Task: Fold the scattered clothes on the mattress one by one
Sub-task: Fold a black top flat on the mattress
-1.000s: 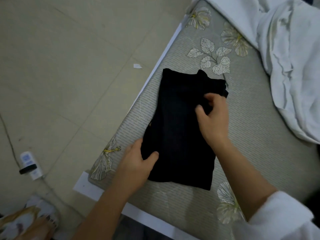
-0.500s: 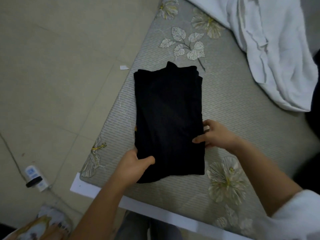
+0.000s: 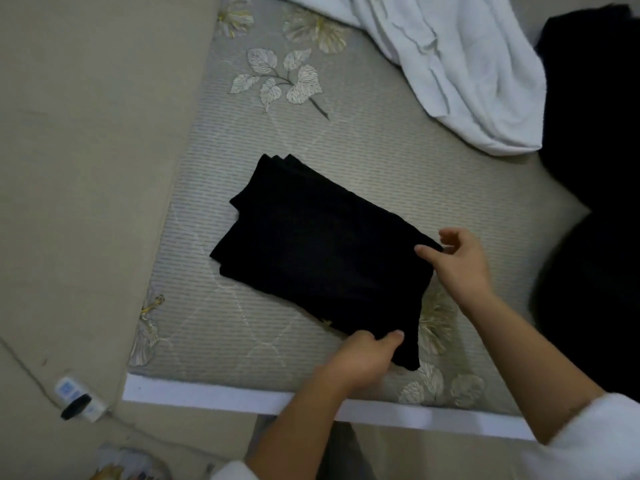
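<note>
Beige tiled floor (image 3: 86, 168) fills the 9 o'clock side. Grey mattress (image 3: 381, 161) with a leaf print takes the rest, its white edge strip running along 6 o'clock. A dark heap (image 3: 595, 116) sits at 3 o'clock, too dim to make out. A crumpled white cloth (image 3: 467, 71) lies at 1 o'clock, touching the heap.

The black garment (image 3: 318, 254) is folded into a flat rectangle and lies mid-mattress, long axis running 10 to 4 o'clock. The right hand (image 3: 460, 265) is at the garment's 3 o'clock corner, thumb on top and fingers curled at the edge, pinching it. The left hand (image 3: 360, 362) is at the garment's 5 o'clock corner, thumb over the fabric and fingers tucked under, gripping it. So both hands are on the near short end, and the far end is free.

A small white device (image 3: 78, 400) lies on the floor at 8 o'clock.
</note>
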